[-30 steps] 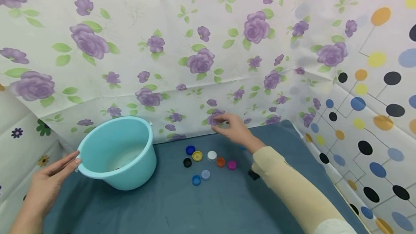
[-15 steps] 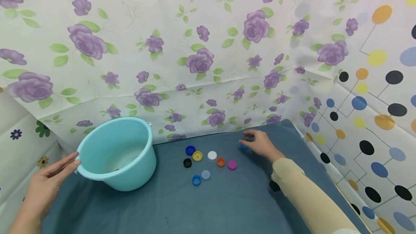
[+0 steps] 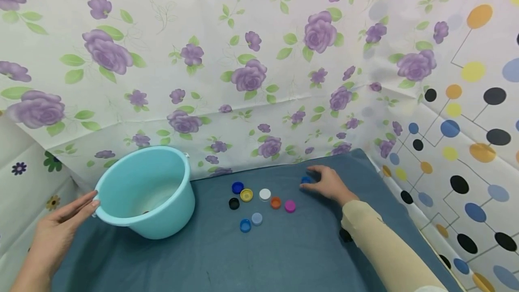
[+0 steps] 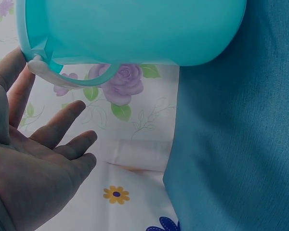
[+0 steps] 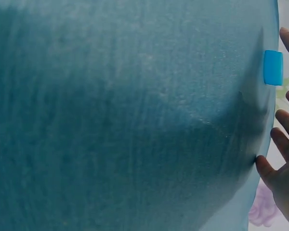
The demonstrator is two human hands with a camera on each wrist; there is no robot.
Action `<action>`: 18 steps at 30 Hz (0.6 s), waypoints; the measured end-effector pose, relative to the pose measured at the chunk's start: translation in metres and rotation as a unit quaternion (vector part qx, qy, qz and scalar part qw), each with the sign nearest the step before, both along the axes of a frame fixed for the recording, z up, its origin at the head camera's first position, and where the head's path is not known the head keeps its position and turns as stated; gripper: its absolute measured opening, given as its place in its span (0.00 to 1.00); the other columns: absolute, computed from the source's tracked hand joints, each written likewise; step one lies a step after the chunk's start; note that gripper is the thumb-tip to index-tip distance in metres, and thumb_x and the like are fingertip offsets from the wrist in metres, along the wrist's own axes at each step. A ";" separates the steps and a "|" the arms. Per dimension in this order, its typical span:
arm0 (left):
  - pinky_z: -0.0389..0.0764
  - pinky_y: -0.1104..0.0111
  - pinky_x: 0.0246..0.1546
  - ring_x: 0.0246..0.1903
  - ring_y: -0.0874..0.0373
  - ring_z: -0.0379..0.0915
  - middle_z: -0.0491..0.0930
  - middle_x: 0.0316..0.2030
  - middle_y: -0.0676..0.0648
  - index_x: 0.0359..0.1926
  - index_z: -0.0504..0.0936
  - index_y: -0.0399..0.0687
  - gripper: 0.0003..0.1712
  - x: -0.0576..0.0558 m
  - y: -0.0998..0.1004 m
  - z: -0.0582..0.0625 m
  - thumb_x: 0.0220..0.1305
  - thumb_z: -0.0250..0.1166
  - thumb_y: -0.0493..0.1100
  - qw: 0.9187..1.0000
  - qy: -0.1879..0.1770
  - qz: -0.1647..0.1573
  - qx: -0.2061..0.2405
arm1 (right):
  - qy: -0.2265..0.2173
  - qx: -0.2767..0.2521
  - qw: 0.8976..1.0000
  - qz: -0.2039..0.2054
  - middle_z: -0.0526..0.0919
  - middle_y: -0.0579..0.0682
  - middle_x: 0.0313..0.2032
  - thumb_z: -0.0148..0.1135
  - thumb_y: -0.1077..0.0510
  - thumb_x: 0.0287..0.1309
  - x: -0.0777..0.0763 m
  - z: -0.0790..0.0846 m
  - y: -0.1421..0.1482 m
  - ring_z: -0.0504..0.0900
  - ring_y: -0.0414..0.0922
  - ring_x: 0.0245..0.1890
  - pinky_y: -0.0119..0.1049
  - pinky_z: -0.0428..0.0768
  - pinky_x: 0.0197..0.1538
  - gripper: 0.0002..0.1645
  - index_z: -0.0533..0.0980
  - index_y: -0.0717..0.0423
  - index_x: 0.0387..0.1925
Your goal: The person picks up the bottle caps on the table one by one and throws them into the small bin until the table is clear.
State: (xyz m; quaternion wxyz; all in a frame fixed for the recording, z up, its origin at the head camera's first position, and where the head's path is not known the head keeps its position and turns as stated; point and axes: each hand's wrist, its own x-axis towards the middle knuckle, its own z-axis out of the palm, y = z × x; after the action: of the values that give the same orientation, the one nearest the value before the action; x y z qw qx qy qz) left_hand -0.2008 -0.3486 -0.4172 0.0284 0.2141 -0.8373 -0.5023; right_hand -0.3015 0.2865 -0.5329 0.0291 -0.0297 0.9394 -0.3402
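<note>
At the left, my left hand (image 3: 58, 229) pinches the rim of a light-blue plastic bucket (image 3: 170, 211) between thumb and fingers. The left wrist view shows the bucket's handle (image 4: 98, 79) hanging beside that hand (image 4: 43, 159), whose other fingers are spread. My right hand (image 3: 328, 184) is over the far right part of the table, thumb and index finger apart on either side of a blue bottle cap (image 3: 306, 180). In the right wrist view a gap separates this cap (image 5: 273, 68) from the visible fingers of the hand (image 5: 286, 139).
Between bucket and right hand lie several bottle caps: dark blue (image 3: 237, 187), yellow (image 3: 246, 195), black (image 3: 234, 203), white (image 3: 265, 194), orange (image 3: 275, 202), magenta (image 3: 289, 206), pale blue (image 3: 257, 218), bright blue (image 3: 245, 225). A blue-green cloth (image 3: 259, 260) covers the table; a flowered sheet (image 3: 219, 84) hangs behind.
My right hand has moved right and down from near the sheet to the far blue cap, its thumb and index finger now further apart. The left hand stays on the bucket's rim.
</note>
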 end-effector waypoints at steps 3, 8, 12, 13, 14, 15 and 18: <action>0.58 0.43 0.64 0.72 0.52 0.45 0.58 0.68 0.58 0.67 0.64 0.63 0.38 0.001 0.000 0.000 0.57 0.61 0.64 1.000 0.005 -0.003 0.005 | 0.003 0.006 1.000 0.004 0.69 0.48 0.64 0.71 0.33 0.40 0.000 -0.003 0.000 0.66 0.51 0.65 0.55 0.69 0.62 0.47 0.68 0.43 0.62; 0.59 0.43 0.65 0.72 0.53 0.46 0.59 0.68 0.59 0.67 0.64 0.63 0.38 0.000 0.000 0.000 0.56 0.61 0.64 1.000 0.004 0.000 0.005 | 0.006 0.012 1.000 0.014 0.69 0.49 0.64 0.71 0.33 0.39 0.000 -0.007 -0.001 0.66 0.52 0.65 0.55 0.69 0.62 0.47 0.68 0.44 0.62; 0.59 0.43 0.64 0.72 0.52 0.47 0.59 0.68 0.57 0.67 0.64 0.63 0.39 -0.001 0.001 0.000 0.56 0.61 0.65 1.000 0.001 0.003 -0.001 | 0.005 0.015 1.000 0.021 0.66 0.53 0.66 0.71 0.34 0.40 0.000 -0.009 -0.002 0.63 0.55 0.67 0.56 0.68 0.63 0.47 0.68 0.44 0.62; 0.59 0.43 0.64 0.72 0.51 0.47 0.59 0.68 0.57 0.67 0.64 0.63 0.39 -0.001 0.001 0.000 0.56 0.61 0.65 1.000 0.000 0.003 -0.001 | 0.005 0.016 1.000 0.022 0.66 0.53 0.66 0.71 0.34 0.40 0.001 -0.009 -0.002 0.62 0.55 0.67 0.57 0.67 0.63 0.47 0.68 0.44 0.62; 0.59 0.43 0.64 0.72 0.51 0.47 0.60 0.68 0.57 0.67 0.64 0.62 0.39 -0.001 0.001 0.000 0.56 0.61 0.65 1.000 0.000 0.003 -0.001 | 0.005 0.016 1.000 0.023 0.64 0.54 0.67 0.71 0.34 0.40 0.001 -0.009 -0.002 0.61 0.55 0.68 0.57 0.66 0.63 0.47 0.68 0.44 0.62; 0.59 0.43 0.64 0.72 0.51 0.47 0.60 0.67 0.57 0.67 0.64 0.62 0.39 -0.001 0.001 0.000 0.56 0.61 0.65 1.000 0.001 0.002 0.000 | 0.005 0.015 1.000 0.023 0.63 0.55 0.68 0.71 0.34 0.40 0.000 -0.009 -0.002 0.60 0.56 0.68 0.57 0.66 0.64 0.47 0.69 0.44 0.62; 0.57 0.42 0.65 0.72 0.50 0.45 0.60 0.67 0.59 0.67 0.64 0.62 0.39 -0.001 0.000 0.000 0.56 0.61 0.65 1.000 0.001 0.000 0.002 | 0.006 0.015 1.000 0.025 0.61 0.56 0.69 0.71 0.34 0.41 0.000 -0.011 -0.001 0.57 0.55 0.70 0.57 0.64 0.65 0.46 0.69 0.44 0.62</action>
State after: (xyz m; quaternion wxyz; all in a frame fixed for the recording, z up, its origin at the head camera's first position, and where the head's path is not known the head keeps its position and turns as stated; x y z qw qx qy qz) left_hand -0.2015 -0.3482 -0.4169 0.0290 0.2140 -0.8361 -0.5042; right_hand -0.3017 0.2854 -0.5442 0.0327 -0.0548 0.9437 -0.3246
